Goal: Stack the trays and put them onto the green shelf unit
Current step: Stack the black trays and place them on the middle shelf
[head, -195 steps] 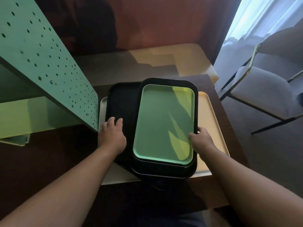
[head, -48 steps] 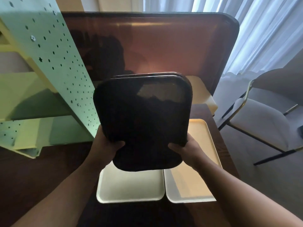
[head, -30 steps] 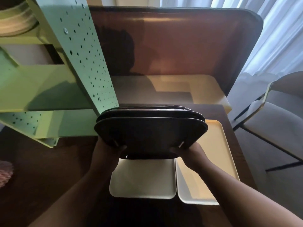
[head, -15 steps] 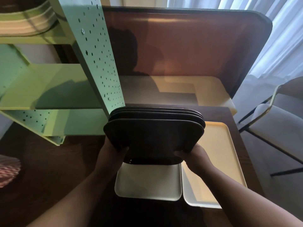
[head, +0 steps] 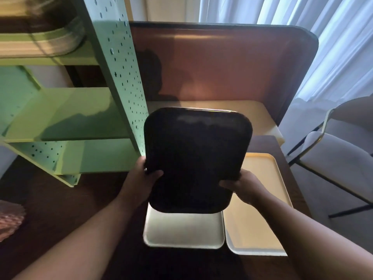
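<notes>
I hold a stack of black trays [head: 195, 158] tilted up on end above the table, its dark underside facing me. My left hand [head: 141, 178] grips the stack's lower left edge, thumb across the underside. My right hand [head: 242, 186] grips the lower right edge. The green shelf unit [head: 66, 116] stands just left of the stack, its perforated side panel [head: 123, 77] close to the stack's left edge. Below the stack a white tray [head: 183, 231] and a cream tray [head: 260, 209] lie side by side on the dark table.
The top shelf carries a pile of pale trays [head: 44, 43]. A brown padded bench back [head: 222, 63] with a cream seat [head: 258, 112] runs behind the table. A grey chair [head: 339, 154] stands at the right. A pinkish woven object [head: 10, 221] sits at the table's left edge.
The stack has swung from nearly flat, edges toward me, to steeply tilted with its underside facing me. Both hands keep their grip on its lower edges.
</notes>
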`<action>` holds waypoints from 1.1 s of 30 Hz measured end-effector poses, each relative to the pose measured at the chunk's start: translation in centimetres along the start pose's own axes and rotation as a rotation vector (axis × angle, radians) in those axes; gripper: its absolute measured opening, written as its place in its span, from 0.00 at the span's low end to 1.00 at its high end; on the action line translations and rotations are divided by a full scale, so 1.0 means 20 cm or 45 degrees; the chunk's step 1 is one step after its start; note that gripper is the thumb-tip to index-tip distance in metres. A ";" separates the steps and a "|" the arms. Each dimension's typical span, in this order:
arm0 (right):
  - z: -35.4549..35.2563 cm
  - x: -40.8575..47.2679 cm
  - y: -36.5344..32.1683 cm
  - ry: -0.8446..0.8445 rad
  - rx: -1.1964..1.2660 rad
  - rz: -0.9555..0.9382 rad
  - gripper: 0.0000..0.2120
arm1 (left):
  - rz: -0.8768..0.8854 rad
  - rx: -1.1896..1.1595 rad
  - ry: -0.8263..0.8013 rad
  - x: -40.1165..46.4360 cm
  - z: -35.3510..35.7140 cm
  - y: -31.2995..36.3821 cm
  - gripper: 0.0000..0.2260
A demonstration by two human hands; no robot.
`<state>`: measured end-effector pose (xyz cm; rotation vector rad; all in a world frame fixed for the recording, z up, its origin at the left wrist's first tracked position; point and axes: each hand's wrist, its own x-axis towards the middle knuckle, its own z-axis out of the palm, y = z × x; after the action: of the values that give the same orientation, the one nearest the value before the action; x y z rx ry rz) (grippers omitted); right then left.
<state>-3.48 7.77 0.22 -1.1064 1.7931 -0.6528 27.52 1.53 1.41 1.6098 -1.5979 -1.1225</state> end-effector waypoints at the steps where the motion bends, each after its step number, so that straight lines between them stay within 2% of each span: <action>1: -0.03 -0.03 -0.02 -0.003 0.020 -0.005 0.14 | -0.040 -0.008 -0.009 0.01 -0.01 0.04 0.14; 4: -0.10 -0.14 -0.09 0.031 0.142 -0.021 0.07 | -0.097 -0.108 -0.061 0.03 -0.04 0.15 0.15; 7: -0.14 -0.26 -0.14 0.053 0.337 0.005 0.11 | -0.179 -0.168 -0.124 0.01 -0.08 0.28 0.32; 8: -0.15 -0.29 -0.14 0.059 0.374 0.023 0.13 | -0.216 -0.209 -0.161 0.01 -0.10 0.30 0.34; 11: -0.18 -0.36 -0.14 -0.004 0.449 0.129 0.18 | -0.316 -0.269 -0.261 -0.04 -0.12 0.39 0.24; 13: -0.19 -0.41 -0.13 -0.054 0.506 0.195 0.23 | -0.354 -0.235 -0.301 -0.08 -0.13 0.45 0.24; 14: -0.19 -0.44 -0.13 -0.058 0.546 0.219 0.27 | -0.363 -0.222 -0.313 -0.10 -0.13 0.46 0.21; 16: -0.19 -0.49 -0.12 -0.069 0.605 0.240 0.32 | -0.370 -0.182 -0.302 -0.15 -0.14 0.49 0.13; 18: -0.21 -0.53 -0.14 -0.090 0.573 0.237 0.33 | -0.381 -0.133 -0.272 -0.19 -0.14 0.52 0.06; 21: -0.26 -0.59 -0.19 -0.087 0.541 0.223 0.24 | -0.408 -0.128 -0.243 -0.28 -0.16 0.59 0.06; 22: -0.28 -0.61 -0.20 -0.083 0.544 0.214 0.26 | -0.428 -0.143 -0.226 -0.30 -0.16 0.60 0.07; 24: -0.33 -0.61 -0.21 -0.052 0.591 0.195 0.37 | -0.450 -0.191 -0.205 -0.38 -0.17 0.65 0.10; 25: -0.36 -0.63 -0.23 -0.060 0.592 0.190 0.38 | -0.452 -0.225 -0.179 -0.42 -0.18 0.68 0.11; 28: -0.40 -0.72 -0.34 -0.162 0.555 0.127 0.22 | -0.476 -0.336 -0.146 -0.54 -0.23 0.74 0.16; 32: -0.42 -0.79 -0.46 -0.353 0.523 0.045 0.22 | -0.467 -0.382 -0.039 -0.70 -0.35 0.84 0.15; 33: -0.41 -0.82 -0.50 -0.391 0.515 0.016 0.19 | -0.475 -0.363 -0.004 -0.75 -0.39 0.86 0.15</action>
<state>-3.56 17.57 18.66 -0.8643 1.3324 -0.7537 27.29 13.50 22.33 1.7476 -1.1001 -1.4691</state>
